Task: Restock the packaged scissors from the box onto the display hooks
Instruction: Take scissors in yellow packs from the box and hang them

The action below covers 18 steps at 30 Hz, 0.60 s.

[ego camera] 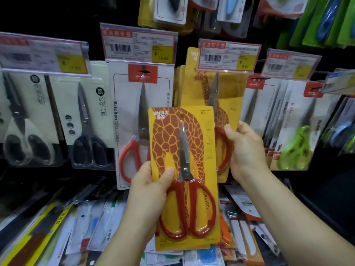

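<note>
Nearest, the left hand (148, 186) pinches the lower left edge of a giraffe-print scissors pack (185, 177), thumb on its front. Just beyond, the right hand (245, 150) curls round the edge of the hanging giraffe packs (213, 93), under their price tag (228, 54).

Left price tag (43, 54) is too blurry for me to read, top-row packs (170, 10) get cropped, and my right hand (247, 148) covers the hanging giraffe pack's (213, 87) handles.
</note>
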Motion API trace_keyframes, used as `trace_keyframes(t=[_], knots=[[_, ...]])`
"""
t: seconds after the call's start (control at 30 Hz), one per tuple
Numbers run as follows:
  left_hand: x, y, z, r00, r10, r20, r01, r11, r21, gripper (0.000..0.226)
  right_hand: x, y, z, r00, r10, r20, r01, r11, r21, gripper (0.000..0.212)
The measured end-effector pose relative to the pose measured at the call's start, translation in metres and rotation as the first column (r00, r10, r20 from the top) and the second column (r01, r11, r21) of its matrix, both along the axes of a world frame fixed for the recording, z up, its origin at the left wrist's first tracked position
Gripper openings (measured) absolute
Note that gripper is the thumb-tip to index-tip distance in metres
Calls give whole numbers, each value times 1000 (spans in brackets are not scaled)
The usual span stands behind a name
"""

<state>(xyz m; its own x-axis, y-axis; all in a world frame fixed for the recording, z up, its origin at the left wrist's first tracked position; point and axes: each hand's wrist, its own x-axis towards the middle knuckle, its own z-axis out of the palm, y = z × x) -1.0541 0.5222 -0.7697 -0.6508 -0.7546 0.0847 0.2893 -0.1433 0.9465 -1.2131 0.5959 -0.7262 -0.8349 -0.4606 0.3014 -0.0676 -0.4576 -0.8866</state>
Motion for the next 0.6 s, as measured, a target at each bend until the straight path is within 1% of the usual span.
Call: trace_keyframes(t=[0.17, 0.23, 0.3, 0.4, 0.5, 0.6], knots=[[2, 0, 0, 1000, -28, -11, 28, 999, 21, 11, 3, 0, -1, 999, 35, 23, -36, 999, 29, 20], [2, -1, 0, 1000, -30, -8, 30, 999, 19, 10, 3, 4, -4, 1000, -1, -1, 1, 997, 76, 20], [3, -1, 0, 1000, -23, -7, 23, 1000, 20, 11, 3, 7, -6, 996, -72, -49, 77, 991, 114, 19], [2, -2, -1, 1000, -18, -11, 18, 999, 27, 11, 2, 7, -2, 983, -151, -106, 165, 978, 129, 20], [1, 0, -2, 1000, -26, 11, 26, 999, 27, 11, 4, 2, 6, 981, -148, -127, 164, 978, 128, 20], [-2, 1, -4, 1000, -21, 20, 20, 1000, 22, 10, 2, -1, 6, 986, -124, -110, 138, 982, 126, 20]])
